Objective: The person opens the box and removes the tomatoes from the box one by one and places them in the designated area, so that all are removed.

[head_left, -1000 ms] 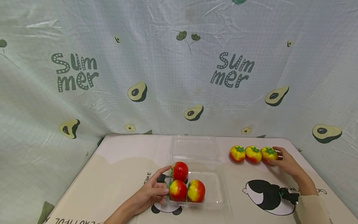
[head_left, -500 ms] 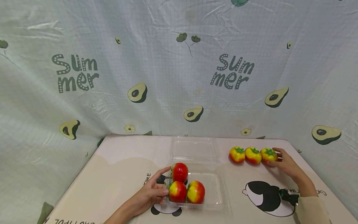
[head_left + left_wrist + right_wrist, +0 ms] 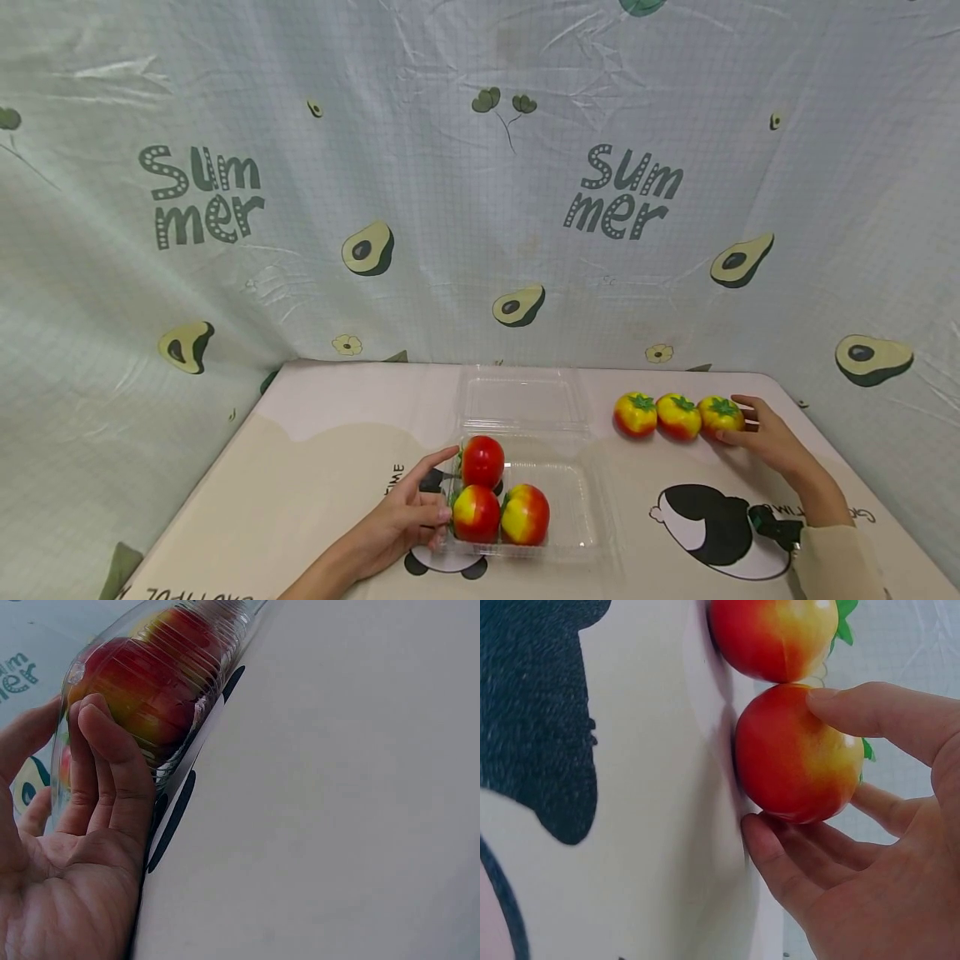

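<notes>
On the left, a clear plastic clamshell box (image 3: 577, 500) stands with its lid (image 3: 521, 396) folded back. Three red-and-yellow tomatoes lie in its left half: one at the back (image 3: 483, 462), two in front (image 3: 476, 513) (image 3: 525, 514). My left hand (image 3: 408, 508) rests against the box's left wall, index finger stretched toward the back, thumb near the rim. In the left wrist view its lower fingers (image 3: 124, 761) bend against the ribbed side. At the back right, three more tomatoes stand in a row, leaves up. My right hand (image 3: 761, 433) grips the rightmost tomato (image 3: 791, 754), thumb on one side, fingers round the other.
The left tomato (image 3: 635, 415) and middle tomato (image 3: 678, 417) of the row stand close beside the gripped one. A printed cover lies on the table (image 3: 300, 492). A fabric curtain with avocado prints (image 3: 442, 183) hangs behind and at both sides.
The head view tilts very slightly, then holds steady. Both hands and all the tomatoes stay in place.
</notes>
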Demonstrator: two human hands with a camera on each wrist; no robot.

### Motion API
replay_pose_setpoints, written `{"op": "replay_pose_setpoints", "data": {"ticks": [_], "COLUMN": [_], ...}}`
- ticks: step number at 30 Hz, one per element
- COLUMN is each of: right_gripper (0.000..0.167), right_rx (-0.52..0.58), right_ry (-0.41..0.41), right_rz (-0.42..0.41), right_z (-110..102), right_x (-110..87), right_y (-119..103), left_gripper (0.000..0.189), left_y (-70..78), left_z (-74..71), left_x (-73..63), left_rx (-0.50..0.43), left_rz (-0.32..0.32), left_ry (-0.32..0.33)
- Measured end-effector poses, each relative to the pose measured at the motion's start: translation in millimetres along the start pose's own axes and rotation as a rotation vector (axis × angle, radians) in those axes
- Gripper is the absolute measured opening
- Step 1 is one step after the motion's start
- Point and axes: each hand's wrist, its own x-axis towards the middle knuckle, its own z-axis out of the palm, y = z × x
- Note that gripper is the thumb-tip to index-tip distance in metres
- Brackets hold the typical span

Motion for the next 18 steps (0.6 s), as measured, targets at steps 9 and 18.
{"op": "replay_pose_setpoints", "data": {"ticks": [9, 18], "right_gripper": [0.087, 0.088], "right_rx": [-0.004, -0.012], "right_ry": [0.004, 0.017], "right_rz": [-0.006, -0.028], "right_z": [-2.7, -5.8], "right_x": [-0.9, -3.8], "right_y": [-0.3, -1.6], "left_gripper": [0.086, 0.086], "left_y": [1.1, 2.3], "left_z": [0.5, 0.7], "left_x": [0.3, 0.2], "left_rx": [0.001, 0.009], "left_rz": [-0.004, -0.002], "left_ry": [0.001, 0.003]}}
